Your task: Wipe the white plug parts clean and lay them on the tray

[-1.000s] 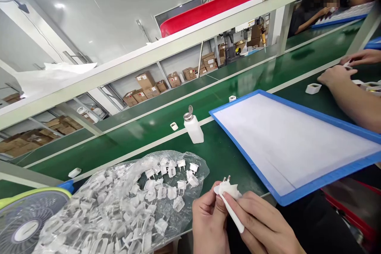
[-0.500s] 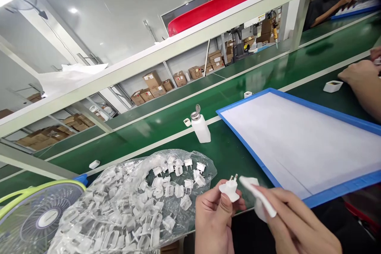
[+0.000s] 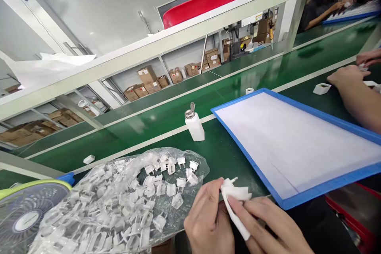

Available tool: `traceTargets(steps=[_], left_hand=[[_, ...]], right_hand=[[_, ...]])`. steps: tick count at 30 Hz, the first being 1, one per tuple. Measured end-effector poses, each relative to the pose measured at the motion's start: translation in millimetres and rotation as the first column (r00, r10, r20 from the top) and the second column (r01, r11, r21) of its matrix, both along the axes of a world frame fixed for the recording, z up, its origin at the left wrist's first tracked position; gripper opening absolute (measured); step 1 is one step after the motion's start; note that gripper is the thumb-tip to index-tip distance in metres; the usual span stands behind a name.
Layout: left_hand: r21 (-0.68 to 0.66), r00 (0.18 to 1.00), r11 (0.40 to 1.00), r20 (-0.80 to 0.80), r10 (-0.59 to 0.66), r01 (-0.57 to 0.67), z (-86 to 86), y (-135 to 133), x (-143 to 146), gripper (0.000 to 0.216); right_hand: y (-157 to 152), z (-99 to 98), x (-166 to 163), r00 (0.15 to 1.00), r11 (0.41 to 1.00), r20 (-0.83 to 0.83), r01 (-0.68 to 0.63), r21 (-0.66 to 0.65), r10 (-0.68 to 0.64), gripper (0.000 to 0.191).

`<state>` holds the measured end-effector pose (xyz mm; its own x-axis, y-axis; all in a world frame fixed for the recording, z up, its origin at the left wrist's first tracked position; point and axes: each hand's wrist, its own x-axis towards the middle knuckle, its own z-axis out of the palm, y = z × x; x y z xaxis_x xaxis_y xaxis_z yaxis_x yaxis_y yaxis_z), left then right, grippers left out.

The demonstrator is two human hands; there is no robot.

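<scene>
My left hand [image 3: 208,218] is closed around a white two-pin plug [image 3: 234,179]; only a pin and a little of its body show past the cloth. In my right hand [image 3: 264,222] a folded white cloth [image 3: 238,216] is pinched and pressed against the plug. Left of my hands lies a clear plastic bag [image 3: 143,198] spread open, full of white plug pieces [image 3: 177,201]. Beyond my hands stands a white pump bottle [image 3: 195,127] with its metal lid tipped up.
A blue-rimmed tray [image 3: 250,154] with a white sheet lies at the right. Another person's hand [image 3: 347,76] works past it, near a white plug housing [image 3: 322,88]. A fan [image 3: 29,218] sits at the left, and a shelf rail [image 3: 166,45] crosses above the green bench.
The cloth in my right hand has come left onto the plug, which it now largely covers. My left fingers have closed further around the plug. The view has shifted slightly right.
</scene>
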<state>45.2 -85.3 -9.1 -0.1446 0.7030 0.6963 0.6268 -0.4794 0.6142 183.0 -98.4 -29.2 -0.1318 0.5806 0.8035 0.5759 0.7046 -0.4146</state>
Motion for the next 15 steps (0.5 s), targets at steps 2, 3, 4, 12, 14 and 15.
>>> traceTargets(steps=[2, 3, 4, 12, 14, 15], left_hand=[[0.121, 0.994, 0.992, -0.111, -0.011, 0.025, 0.1, 5, 0, 0.04], [0.165, 0.987, 0.985, -0.158, -0.021, 0.047, 0.9, 8, -1, 0.041], [0.197, 0.978, 0.978, -0.206, -0.031, 0.072, 2.0, 12, -1, 0.04], [0.232, 0.987, 0.967, -0.139, -0.076, 0.107, 11.4, 27, 17, 0.047], [0.17, 0.999, 0.984, -0.006, -0.05, 0.051, 14.5, 30, 29, 0.049], [0.133, 0.997, 0.99, 0.053, -0.052, 0.044, 16.4, 31, 35, 0.048]], right_hand=[[5, 1.9, 3, 0.993, 1.0, 0.113, -0.025, 0.009, 0.024, 0.064], [8, 4.0, 5, 0.992, 1.0, 0.125, -0.018, -0.005, 0.018, 0.065], [10, 6.5, 6, 0.993, 1.0, 0.119, -0.011, -0.023, 0.014, 0.065], [43, 24.8, 57, 0.988, 0.875, -0.105, 0.048, -0.481, -0.112, 0.031], [54, 33.7, 69, 0.95, 0.794, -0.287, -0.081, -0.603, -0.121, 0.029], [59, 37.8, 71, 0.917, 0.77, -0.388, -0.18, -0.612, -0.095, 0.029]])
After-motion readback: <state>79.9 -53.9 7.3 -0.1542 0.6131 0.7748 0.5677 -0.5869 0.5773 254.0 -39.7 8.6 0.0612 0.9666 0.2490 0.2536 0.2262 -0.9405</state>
